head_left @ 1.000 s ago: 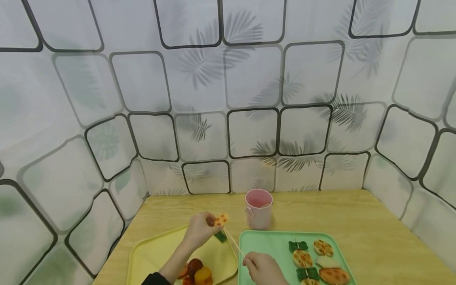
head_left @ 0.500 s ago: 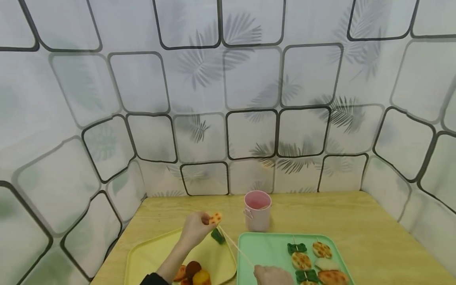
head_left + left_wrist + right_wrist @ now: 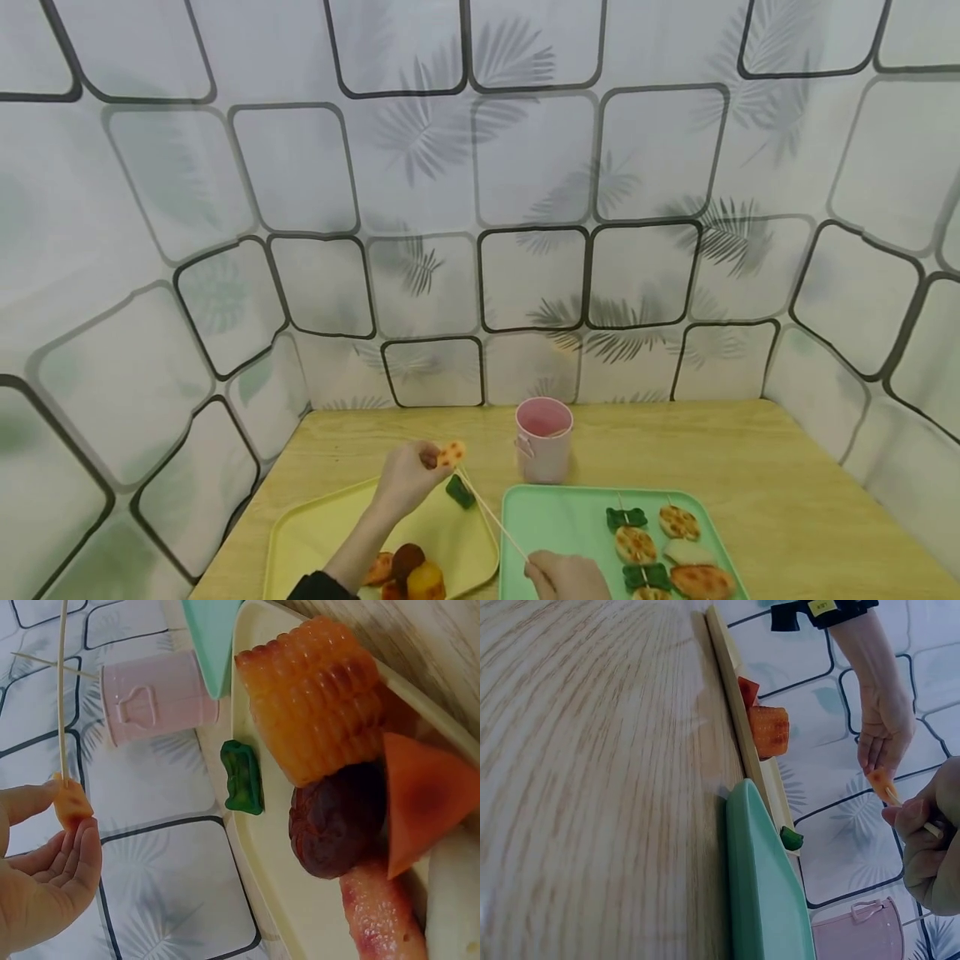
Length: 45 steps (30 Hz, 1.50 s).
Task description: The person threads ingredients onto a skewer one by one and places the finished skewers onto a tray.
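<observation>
Over the yellow tray [image 3: 300, 546], my left hand [image 3: 405, 479] pinches a flat yellow-orange food piece with browned spots [image 3: 452, 454] between thumb and fingers. My right hand [image 3: 567, 575] grips a thin wooden skewer [image 3: 495, 518] above the near left part of the green tray [image 3: 551, 517]. The skewer slants up and left to the piece. In the left wrist view, its end [image 3: 64, 750] meets the top of the piece [image 3: 73, 806]. From the right wrist view, the fingers of my right hand [image 3: 934, 847] curl round the skewer, close to my left hand [image 3: 885, 724].
The yellow tray holds a green pepper-like piece [image 3: 241, 778], a corn chunk [image 3: 315, 697], a dark brown round piece [image 3: 322, 825] and an orange wedge [image 3: 427, 799]. Filled skewers [image 3: 636, 546] lie at the green tray's right. Behind stands a pink bucket [image 3: 543, 454] with a stick inside.
My left hand has shifted slightly left and up with the piece. My right hand has moved down and right along the skewer's line, then back a little toward the piece.
</observation>
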{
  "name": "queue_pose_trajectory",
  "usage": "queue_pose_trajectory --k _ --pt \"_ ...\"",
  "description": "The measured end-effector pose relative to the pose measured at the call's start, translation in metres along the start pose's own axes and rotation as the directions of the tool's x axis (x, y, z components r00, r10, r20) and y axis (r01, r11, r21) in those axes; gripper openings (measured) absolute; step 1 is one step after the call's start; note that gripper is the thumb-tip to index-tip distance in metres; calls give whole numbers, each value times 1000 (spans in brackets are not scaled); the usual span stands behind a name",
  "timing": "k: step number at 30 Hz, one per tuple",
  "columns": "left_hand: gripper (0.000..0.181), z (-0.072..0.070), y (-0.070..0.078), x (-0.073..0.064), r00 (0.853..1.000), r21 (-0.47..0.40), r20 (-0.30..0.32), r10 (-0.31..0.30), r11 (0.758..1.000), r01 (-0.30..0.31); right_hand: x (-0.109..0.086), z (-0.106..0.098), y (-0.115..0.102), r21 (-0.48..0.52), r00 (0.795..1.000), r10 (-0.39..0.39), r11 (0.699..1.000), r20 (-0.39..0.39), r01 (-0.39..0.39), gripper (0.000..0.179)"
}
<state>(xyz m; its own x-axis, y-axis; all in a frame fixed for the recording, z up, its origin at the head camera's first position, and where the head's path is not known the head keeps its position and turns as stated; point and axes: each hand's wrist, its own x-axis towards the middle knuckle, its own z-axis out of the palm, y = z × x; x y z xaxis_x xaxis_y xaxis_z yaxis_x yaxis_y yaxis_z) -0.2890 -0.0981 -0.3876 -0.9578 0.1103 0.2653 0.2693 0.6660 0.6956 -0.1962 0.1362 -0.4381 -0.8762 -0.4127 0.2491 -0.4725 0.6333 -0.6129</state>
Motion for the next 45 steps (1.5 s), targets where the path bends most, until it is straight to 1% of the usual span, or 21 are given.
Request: queue_pose_trajectory --k 4,8,11,13,15,17,18,20,23,24,26,28,31,34,37,41,45 --pt "27 1 1 -1 1000 3 -8 17 1000 -17 2 -4 -1 112 996 68 991 59 -74 20" --pt "26 4 3 -2 998 -18 16 61 998 -61 5 -4 -2 147 992 87 984 94 -100 20" --pt "25 7 3 -3 996 -31 44 75 997 -74 8 -3 -1 129 990 81 987 119 -96 20" --pt "25 8 2 -4 996 -19 52 67 998 -66 10 -2 1 104 987 85 990 139 -100 20" --pt "25 9 1 -4 997 -9 51 61 998 -61 12 0 1 63 983 97 992 153 -108 19" --pt "23 9 0 -3 997 7 48 56 998 -56 14 0 0 8 983 105 994 151 -108 18" --pt "23 9 0 -2 997 10 45 57 998 -57 14 0 -2 -29 984 108 994 140 -105 17" --pt "23 9 0 0 998 6 38 50 999 -50 14 -2 -5 -124 990 106 988 94 -94 14" --pt "25 9 -1 3 1000 -14 25 12 1000 -11 11 -6 -10 -260 995 99 961 17 -91 11" --pt "25 8 -1 3 1000 -17 21 8 1000 -8 9 -7 -11 -295 996 91 951 -6 -88 12" --pt "26 9 -3 3 1000 -22 15 -3 1000 3 6 -8 -13 -341 997 63 937 -44 -74 17" --pt "27 9 -3 2 1000 -28 10 -10 1000 10 4 -7 -13 -362 997 23 931 -75 -48 25" --pt "26 11 -4 1 1000 -31 -3 2 1000 -2 2 -4 -11 -366 991 -37 931 -125 -11 31" --pt "28 10 -4 1 1000 -33 -2 0 999 0 1 -2 -8 -347 984 -87 937 -156 28 32" --pt "29 9 -3 1 1000 -32 6 -13 999 13 1 -2 -7 -297 984 -90 954 -154 41 31" --pt "29 8 -2 1 1000 -37 8 -15 999 16 4 -3 -7 -213 989 -57 977 -139 26 28" --pt "29 7 -1 1 1000 -31 2 -7 999 7 5 -4 -7 -168 990 -44 985 -136 21 23"
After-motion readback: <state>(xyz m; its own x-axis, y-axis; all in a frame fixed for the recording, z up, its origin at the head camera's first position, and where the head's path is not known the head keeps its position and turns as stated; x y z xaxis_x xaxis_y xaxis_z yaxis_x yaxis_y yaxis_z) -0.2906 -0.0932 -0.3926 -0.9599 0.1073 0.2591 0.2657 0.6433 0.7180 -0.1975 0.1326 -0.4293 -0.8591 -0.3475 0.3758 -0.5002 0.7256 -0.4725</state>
